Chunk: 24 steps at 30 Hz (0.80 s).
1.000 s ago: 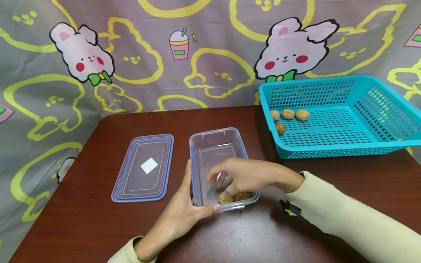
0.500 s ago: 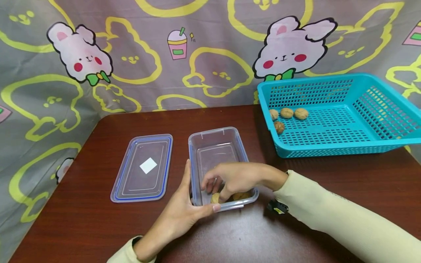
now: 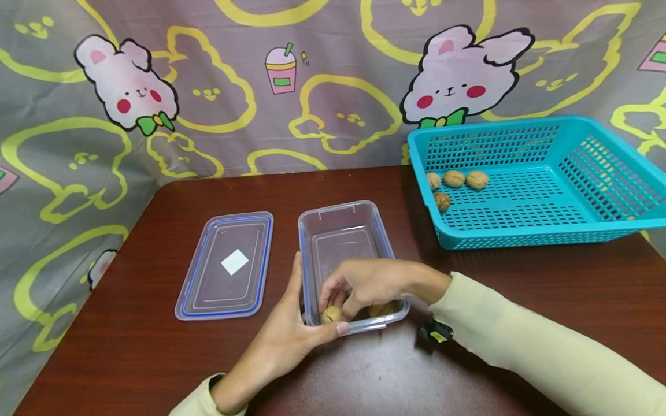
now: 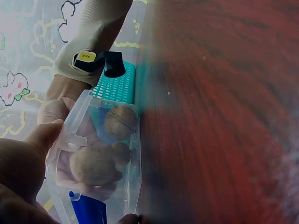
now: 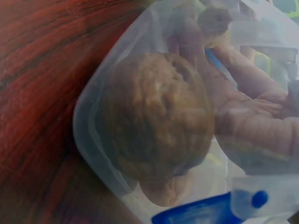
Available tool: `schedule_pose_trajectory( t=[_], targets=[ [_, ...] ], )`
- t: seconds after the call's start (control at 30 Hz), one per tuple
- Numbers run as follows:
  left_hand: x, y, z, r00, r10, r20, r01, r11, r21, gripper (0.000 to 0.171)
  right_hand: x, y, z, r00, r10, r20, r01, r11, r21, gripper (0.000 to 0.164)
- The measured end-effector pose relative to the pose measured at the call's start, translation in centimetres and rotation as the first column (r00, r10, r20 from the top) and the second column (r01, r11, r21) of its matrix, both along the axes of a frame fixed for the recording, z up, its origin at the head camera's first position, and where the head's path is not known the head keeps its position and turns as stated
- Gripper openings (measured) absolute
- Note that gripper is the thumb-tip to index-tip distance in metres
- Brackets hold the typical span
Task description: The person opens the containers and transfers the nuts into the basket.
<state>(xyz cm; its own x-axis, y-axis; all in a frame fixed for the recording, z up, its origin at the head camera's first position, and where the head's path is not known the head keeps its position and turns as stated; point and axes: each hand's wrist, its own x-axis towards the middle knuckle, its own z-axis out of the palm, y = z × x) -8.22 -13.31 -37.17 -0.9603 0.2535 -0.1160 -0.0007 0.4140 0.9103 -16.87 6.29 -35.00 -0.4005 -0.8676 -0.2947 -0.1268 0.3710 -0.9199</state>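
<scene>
A clear plastic food container (image 3: 339,210) stands on the table, with walnuts at its near end. My left hand (image 3: 281,338) grips its near left corner, thumb over the front rim and fingers along the left side. Inside, my right hand (image 3: 373,283) holds a walnut (image 3: 332,315) between curled fingers and thumb, by the near left corner. Another walnut (image 3: 382,309) lies in the near right corner; it looms large in the right wrist view, with a further walnut (image 5: 167,189) partly hidden behind it. Through the wall, the left wrist view shows the held walnut (image 4: 93,165).
To the left lies the container's clear lid (image 3: 208,289) with a blue seal and a white square label. A turquoise plastic basket (image 3: 525,234) with several walnuts (image 3: 454,179) stands at the back right. A printed cloth (image 3: 208,144) hangs behind the table (image 3: 130,352).
My right hand has moved down and left inside the container, bringing one walnut toward the near left corner. The left hand keeps its grip.
</scene>
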Motion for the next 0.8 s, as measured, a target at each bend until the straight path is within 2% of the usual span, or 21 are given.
schedule_pose_trajectory(
  t=[0.27, 0.4, 0.5, 0.6, 0.67, 0.73, 0.8],
  targets=[
    [0.1, -0.1, 0.1, 1.000, 0.003, 0.010, -0.003, 1.000, -0.008, 0.139, 0.0, 1.5, 1.7, 0.994, -0.083, -0.072, 0.080, 0.996, -0.041, 0.026],
    [0.2, 0.0, 0.2, 1.000, 0.003, 0.001, -0.002, 1.000, -0.017, 0.139, -0.1, 2.9, 3.0, 0.983, -0.121, -0.135, 0.113, 0.991, -0.067, 0.026],
    [0.2, 0.0, 0.2, 1.000, 0.012, 0.009, -0.012, 1.000, -0.026, 0.139, -0.1, 4.1, 3.9, 0.969, -0.179, -0.171, 0.165, 0.982, -0.092, 0.027],
    [0.2, 0.1, 0.2, 1.000, 0.024, 0.019, -0.024, 0.999, -0.028, 0.140, -0.3, 5.7, 4.9, 0.943, -0.272, -0.193, 0.253, 0.960, -0.116, 0.028],
    [0.2, 0.1, 0.3, 0.999, 0.031, 0.023, -0.030, 0.999, -0.025, 0.140, -0.4, 6.9, 5.5, 0.917, -0.347, -0.198, 0.326, 0.936, -0.129, 0.029],
    [0.2, 0.2, 0.3, 0.999, 0.036, 0.025, -0.035, 0.999, -0.025, 0.140, -0.6, 8.2, 6.2, 0.879, -0.429, -0.207, 0.409, 0.903, -0.134, 0.030],
    [0.2, 0.2, 0.3, 0.999, 0.039, 0.028, -0.038, 0.999, -0.025, 0.141, -0.8, 9.5, 6.8, 0.829, -0.513, -0.224, 0.495, 0.859, -0.134, 0.031]
  ],
)
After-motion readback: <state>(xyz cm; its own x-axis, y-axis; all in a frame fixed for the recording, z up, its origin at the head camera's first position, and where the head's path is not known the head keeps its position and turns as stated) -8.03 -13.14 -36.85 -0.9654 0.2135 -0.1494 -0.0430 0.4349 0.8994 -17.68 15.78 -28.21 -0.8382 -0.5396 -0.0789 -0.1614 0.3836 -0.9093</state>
